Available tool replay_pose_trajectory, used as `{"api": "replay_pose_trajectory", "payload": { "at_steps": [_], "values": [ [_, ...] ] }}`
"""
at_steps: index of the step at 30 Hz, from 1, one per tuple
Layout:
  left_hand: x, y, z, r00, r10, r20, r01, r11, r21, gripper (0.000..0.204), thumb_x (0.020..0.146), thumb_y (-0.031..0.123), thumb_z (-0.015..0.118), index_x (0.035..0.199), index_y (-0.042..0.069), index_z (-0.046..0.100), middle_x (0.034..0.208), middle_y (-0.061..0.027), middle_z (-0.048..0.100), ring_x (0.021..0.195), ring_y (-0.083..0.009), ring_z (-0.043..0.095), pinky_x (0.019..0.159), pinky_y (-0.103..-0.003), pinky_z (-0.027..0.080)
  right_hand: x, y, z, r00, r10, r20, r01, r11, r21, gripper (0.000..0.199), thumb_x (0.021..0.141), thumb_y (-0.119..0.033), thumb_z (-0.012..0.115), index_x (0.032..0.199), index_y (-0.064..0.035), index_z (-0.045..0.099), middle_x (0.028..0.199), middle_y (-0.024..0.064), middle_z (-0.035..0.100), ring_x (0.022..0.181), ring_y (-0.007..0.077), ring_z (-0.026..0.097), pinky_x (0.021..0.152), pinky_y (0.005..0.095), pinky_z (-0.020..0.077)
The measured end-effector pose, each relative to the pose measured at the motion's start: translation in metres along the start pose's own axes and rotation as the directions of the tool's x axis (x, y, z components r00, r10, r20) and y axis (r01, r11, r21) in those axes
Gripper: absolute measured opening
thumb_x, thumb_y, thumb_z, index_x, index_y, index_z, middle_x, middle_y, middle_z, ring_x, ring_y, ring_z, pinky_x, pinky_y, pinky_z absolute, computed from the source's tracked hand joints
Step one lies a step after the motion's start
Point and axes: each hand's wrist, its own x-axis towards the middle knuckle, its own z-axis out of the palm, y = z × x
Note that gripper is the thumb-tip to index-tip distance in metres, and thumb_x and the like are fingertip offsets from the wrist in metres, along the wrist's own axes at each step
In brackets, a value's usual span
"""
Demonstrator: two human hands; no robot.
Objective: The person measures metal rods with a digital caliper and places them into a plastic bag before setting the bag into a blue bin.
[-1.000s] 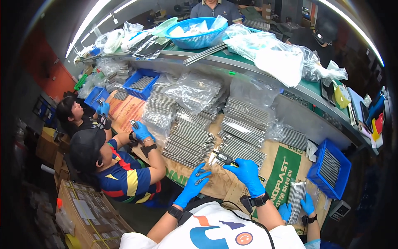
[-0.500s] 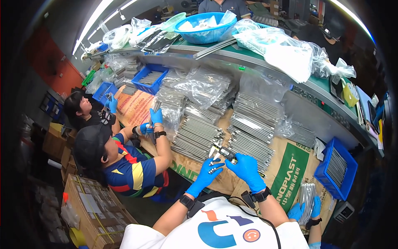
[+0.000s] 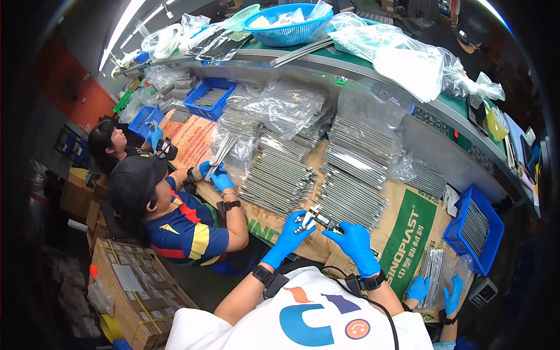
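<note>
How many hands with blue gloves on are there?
7 visible: the wearer's left hand and right hand near the middle, both hands of the striped-shirt worker, one hand of the far-left worker, two gloved hands at lower right. More may be hidden.

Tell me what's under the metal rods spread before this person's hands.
Brown sheeting shows along the near edge of the metal rods and in the gap between their two groups. Whatever lies directly beneath them is hidden.

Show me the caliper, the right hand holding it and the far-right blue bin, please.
Caliper (image 3: 328, 222): head view, on its dark body.
Right hand (image 3: 355, 240): head view, on its back.
Blue bin (image 3: 493, 242): head view, on its right wall.
</note>
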Motion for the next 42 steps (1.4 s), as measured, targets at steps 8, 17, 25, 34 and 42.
{"api": "replay_pose_trajectory", "payload": {
  "at_steps": [8,17,25,34,42],
  "values": [
    [-0.008,0.013,0.002,0.999,-0.015,0.048,0.014,1.0,0.028,0.053,0.078,0.008,0.072,0.123,0.003,0.044,0.114,-0.0095,0.053,0.104,-0.0171,0.055,0.083,-0.028,0.049,-0.003,0.007,0.002,0.999,0.019,0.027,-0.017,0.997,-0.081,0.054,0.071,-0.059,0.066,0.069,-0.0051,0.067,0.05,0.012,0.055,0.044,0.0255,0.055,0.043,0.0346,0.0416],
    [-0.02,0.033,-0.006,0.975,-0.087,0.205,0.111,0.988,-0.108,0.061,0.083,0.0,0.063,0.134,0.005,0.031,0.131,-0.0119,0.043,0.119,-0.0226,0.049,0.093,-0.031,0.046,-0.01,0.01,-0.027,0.999,0.046,-0.005,-0.046,0.994,-0.104,0.057,0.069,-0.062,0.066,0.065,-0.0051,0.065,0.049,0.012,0.054,0.045,0.0258,0.055,0.043,0.0348,0.0413],
    [-0.023,0.029,-0.019,0.982,-0.033,0.188,0.041,0.998,-0.039,0.058,0.085,-0.004,0.057,0.134,0.004,0.028,0.135,-0.0124,0.039,0.12,-0.024,0.049,0.095,-0.032,0.045,0.019,0.009,-0.023,0.996,-0.045,-0.072,0.033,0.988,-0.154,0.054,0.068,-0.058,0.069,0.064,-0.0048,0.064,0.05,0.0122,0.054,0.045,0.0265,0.055,0.044,0.0342,0.0417],
    [-0.004,0.006,-0.01,0.982,0.01,0.186,-0.024,0.997,0.073,0.05,0.084,0.003,0.062,0.127,0.001,0.035,0.131,-0.0131,0.042,0.113,-0.0252,0.053,0.088,-0.031,0.047,0.029,-0.012,0.001,0.991,-0.106,-0.086,0.101,0.993,-0.062,0.048,0.072,-0.052,0.069,0.068,-0.0045,0.064,0.055,0.0138,0.058,0.048,0.0287,0.058,0.045,0.0347,0.0435],
    [-0.004,0.005,-0.004,0.99,0.101,0.097,-0.127,0.938,0.322,0.056,0.078,0.02,0.072,0.121,0.001,0.041,0.114,-0.0143,0.048,0.103,-0.025,0.052,0.088,-0.035,0.044,-0.005,0.0,0.003,0.998,-0.045,-0.033,0.044,0.999,-0.008,0.047,0.074,-0.052,0.067,0.075,-0.0049,0.066,0.052,0.0117,0.055,0.046,0.0249,0.056,0.044,0.0345,0.0419]
  ]
}}
